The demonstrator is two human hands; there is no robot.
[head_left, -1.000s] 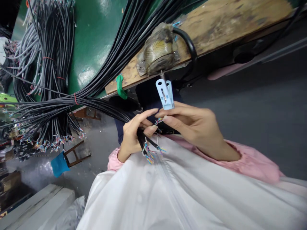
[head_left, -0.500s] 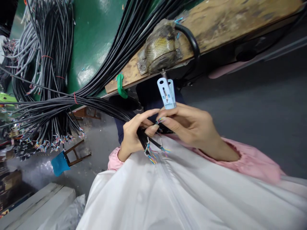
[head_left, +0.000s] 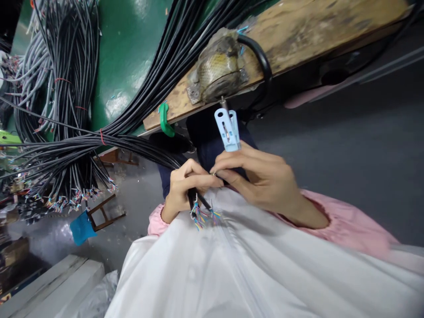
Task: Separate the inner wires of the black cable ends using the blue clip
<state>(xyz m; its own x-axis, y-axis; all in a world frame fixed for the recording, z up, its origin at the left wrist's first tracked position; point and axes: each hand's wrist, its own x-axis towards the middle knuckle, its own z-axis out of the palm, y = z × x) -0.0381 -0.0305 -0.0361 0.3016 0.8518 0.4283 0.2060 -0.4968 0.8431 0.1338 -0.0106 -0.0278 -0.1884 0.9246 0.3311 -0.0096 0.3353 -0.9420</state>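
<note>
My left hand [head_left: 185, 187] is closed around a bundle of thin black cables [head_left: 159, 155]. Below its fingers hang a few stripped cable ends [head_left: 198, 214] with fine coloured wires fanned out. My right hand [head_left: 270, 183] pinches with thumb and forefinger, its tips meeting those of my left hand. Only a tiny bit of the wire ends [head_left: 213, 174] shows between the fingertips. Just above my right hand, a light blue clothes peg [head_left: 228, 131] hangs on the metal shaft [head_left: 223, 102] of a taped-up motor-like device [head_left: 218, 73]. The peg's lower end overlaps my right forefinger in view.
The device sits on a wooden board [head_left: 298, 37] along the green table [head_left: 122, 57]. A green hook [head_left: 164, 119] is at the board's end. More black cables [head_left: 76, 66] lie at left, tied with red bands. A blue stool [head_left: 82, 227] stands on the floor.
My hands have come closer together, and my left fingers have curled in to meet the right fingertips. The coloured wires that showed between them are now mostly covered. The hanging cable ends have shifted left.
</note>
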